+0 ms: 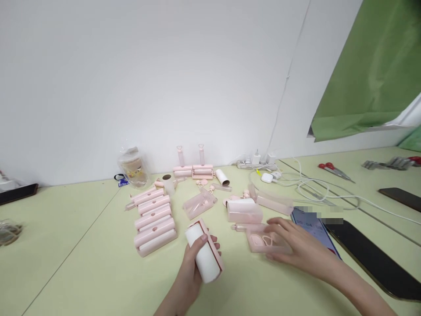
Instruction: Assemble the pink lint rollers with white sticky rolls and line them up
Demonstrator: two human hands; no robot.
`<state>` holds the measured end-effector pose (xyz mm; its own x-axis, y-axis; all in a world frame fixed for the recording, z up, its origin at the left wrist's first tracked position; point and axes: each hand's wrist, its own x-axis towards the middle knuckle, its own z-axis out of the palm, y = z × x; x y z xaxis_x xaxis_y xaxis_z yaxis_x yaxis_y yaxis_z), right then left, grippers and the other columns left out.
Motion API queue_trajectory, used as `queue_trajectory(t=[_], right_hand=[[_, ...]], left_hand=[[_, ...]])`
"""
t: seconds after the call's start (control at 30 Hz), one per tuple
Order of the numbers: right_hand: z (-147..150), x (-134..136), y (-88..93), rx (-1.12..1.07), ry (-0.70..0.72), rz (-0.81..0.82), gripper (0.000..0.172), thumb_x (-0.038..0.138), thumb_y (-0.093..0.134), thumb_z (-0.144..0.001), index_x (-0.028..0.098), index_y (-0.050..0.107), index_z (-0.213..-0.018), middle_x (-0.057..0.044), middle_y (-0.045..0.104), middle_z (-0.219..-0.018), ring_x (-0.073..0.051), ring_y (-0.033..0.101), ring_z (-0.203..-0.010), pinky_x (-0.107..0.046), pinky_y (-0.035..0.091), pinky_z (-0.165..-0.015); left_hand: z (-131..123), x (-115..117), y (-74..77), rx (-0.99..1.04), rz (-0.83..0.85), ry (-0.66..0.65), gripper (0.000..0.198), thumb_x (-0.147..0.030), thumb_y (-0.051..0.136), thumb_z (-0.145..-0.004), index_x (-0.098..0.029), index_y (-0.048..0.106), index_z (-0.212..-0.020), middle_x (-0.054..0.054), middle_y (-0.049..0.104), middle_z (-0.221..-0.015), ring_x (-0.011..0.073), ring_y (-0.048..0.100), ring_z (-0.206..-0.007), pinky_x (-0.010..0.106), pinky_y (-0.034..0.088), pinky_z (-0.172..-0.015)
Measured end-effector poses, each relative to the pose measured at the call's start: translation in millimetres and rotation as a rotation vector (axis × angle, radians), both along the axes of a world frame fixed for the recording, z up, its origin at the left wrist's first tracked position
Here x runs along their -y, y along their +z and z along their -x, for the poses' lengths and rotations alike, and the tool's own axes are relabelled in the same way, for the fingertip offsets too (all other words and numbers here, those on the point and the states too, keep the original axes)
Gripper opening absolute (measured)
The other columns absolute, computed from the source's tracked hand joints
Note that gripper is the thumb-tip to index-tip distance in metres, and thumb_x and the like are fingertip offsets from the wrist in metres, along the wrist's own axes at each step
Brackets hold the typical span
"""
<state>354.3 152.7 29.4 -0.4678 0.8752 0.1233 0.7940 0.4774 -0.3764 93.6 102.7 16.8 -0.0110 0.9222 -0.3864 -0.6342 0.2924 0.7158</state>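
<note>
My left hand (194,267) is closed around a lint roller (205,256), a white paper roll in a pink holder, held tilted above the table. On the right, my right hand (289,243) has its curved fingers and thumb at opposite edges of a pink plastic cover (253,243). Small pink ring-shaped parts show by that cover, and a slim pink handle (248,227) lies just behind it. Another roll with a pink cover (244,211) rests farther back. Between the hands and the wall lies a bagged pink piece (200,202).
Several pink-cased rollers (154,219) are lined up at left. Two with upright handles (202,171) stand by the wall. A phone (315,230) and a black one (371,254) lie right. Behind are a power strip (256,165), white cables (309,180), scissors (335,170) and a bagged cup (134,169).
</note>
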Motion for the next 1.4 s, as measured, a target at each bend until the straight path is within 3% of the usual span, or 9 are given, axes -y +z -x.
queue_trajectory(t=[0.1, 0.17, 0.23, 0.37, 0.5, 0.6, 1.1, 1.27, 1.4], right_hand=[[-14, 7, -13.2, 0.088, 0.031, -0.064, 0.019, 0.039, 0.050, -0.084, 0.028, 0.063, -0.091, -0.010, 0.052, -0.123, -0.031, 0.051, -0.109, -0.044, 0.044, -0.082], [-2, 12, -15.1, 0.032, 0.068, -0.053, 0.025, 0.038, 0.040, -0.090, 0.027, 0.062, -0.086, -0.008, 0.049, -0.128, -0.029, 0.049, -0.113, -0.041, 0.043, -0.084], [21, 14, -10.6, -0.131, 0.071, 0.069, 0.024, 0.041, 0.038, -0.090, 0.027, 0.058, -0.088, -0.006, 0.052, -0.124, -0.026, 0.051, -0.108, -0.038, 0.043, -0.085], [84, -6, -3.7, -0.554, -0.008, 0.455, 0.031, 0.052, 0.040, -0.086, 0.024, 0.051, -0.081, -0.001, 0.058, -0.084, -0.021, 0.057, -0.081, -0.037, 0.045, -0.079], [136, -38, -17.6, -0.665, -0.016, 0.607, 0.036, 0.054, 0.033, -0.087, 0.022, 0.048, -0.082, -0.002, 0.059, -0.081, -0.019, 0.061, -0.072, -0.034, 0.053, -0.063], [153, -49, -29.9, -0.714, -0.048, 0.641, 0.037, 0.055, 0.035, -0.086, 0.021, 0.049, -0.082, -0.002, 0.059, -0.076, -0.018, 0.061, -0.064, -0.032, 0.053, -0.054], [151, -47, -24.9, -0.779, -0.225, 0.551, 0.035, 0.050, 0.030, -0.089, 0.020, 0.046, -0.094, -0.003, 0.054, -0.071, -0.017, 0.059, -0.050, -0.024, 0.042, -0.033], [141, -40, -16.0, -0.757, -0.116, 0.414, 0.035, 0.053, 0.026, -0.089, 0.023, 0.044, -0.087, -0.002, 0.051, -0.079, -0.019, 0.058, -0.069, -0.030, 0.051, -0.052], [121, -21, 2.3, -0.651, 0.041, 0.284, 0.031, 0.050, 0.040, -0.087, 0.024, 0.044, -0.072, -0.001, 0.052, -0.079, -0.021, 0.054, -0.079, -0.036, 0.046, -0.074]], left_hand=[[3, 3, 1.6, 0.031, 0.001, 0.003, 0.025, -0.030, 0.065, -0.074, -0.015, 0.057, -0.092, 0.007, 0.066, -0.084, 0.0202, 0.063, -0.078, 0.033, 0.052, -0.071], [7, 4, 4.2, 0.039, -0.043, 0.023, 0.024, -0.029, 0.066, -0.073, -0.015, 0.058, -0.091, 0.006, 0.066, -0.084, 0.0201, 0.063, -0.079, 0.031, 0.052, -0.070], [12, 3, 7.8, 0.060, -0.096, 0.061, 0.025, -0.029, 0.067, -0.072, -0.015, 0.059, -0.091, 0.006, 0.067, -0.083, 0.0203, 0.064, -0.078, 0.031, 0.052, -0.069], [18, 0, 14.5, 0.107, -0.136, 0.140, 0.022, -0.029, 0.068, -0.068, -0.013, 0.063, -0.082, 0.007, 0.068, -0.077, 0.0217, 0.065, -0.074, 0.032, 0.053, -0.067], [17, -2, 15.4, 0.139, -0.083, 0.170, 0.020, -0.029, 0.069, -0.066, -0.012, 0.063, -0.074, 0.007, 0.068, -0.070, 0.0225, 0.066, -0.072, 0.033, 0.053, -0.069], [15, -2, 13.6, 0.172, -0.108, 0.161, 0.020, -0.029, 0.068, -0.069, -0.013, 0.063, -0.079, 0.007, 0.068, -0.072, 0.0205, 0.066, -0.069, 0.032, 0.053, -0.070], [18, -4, 9.5, 0.207, -0.186, 0.066, 0.021, -0.031, 0.060, -0.075, -0.012, 0.061, -0.084, 0.006, 0.066, -0.072, 0.0183, 0.063, -0.066, 0.031, 0.051, -0.066], [23, -3, 13.3, 0.218, -0.279, 0.060, 0.026, -0.032, 0.063, -0.071, -0.014, 0.060, -0.089, 0.007, 0.067, -0.076, 0.0191, 0.064, -0.065, 0.032, 0.051, -0.064], [34, 4, 22.5, 0.255, -0.477, 0.035, 0.035, -0.038, 0.066, -0.065, -0.014, 0.061, -0.090, 0.007, 0.068, -0.076, 0.0193, 0.063, -0.061, 0.031, 0.051, -0.060]])
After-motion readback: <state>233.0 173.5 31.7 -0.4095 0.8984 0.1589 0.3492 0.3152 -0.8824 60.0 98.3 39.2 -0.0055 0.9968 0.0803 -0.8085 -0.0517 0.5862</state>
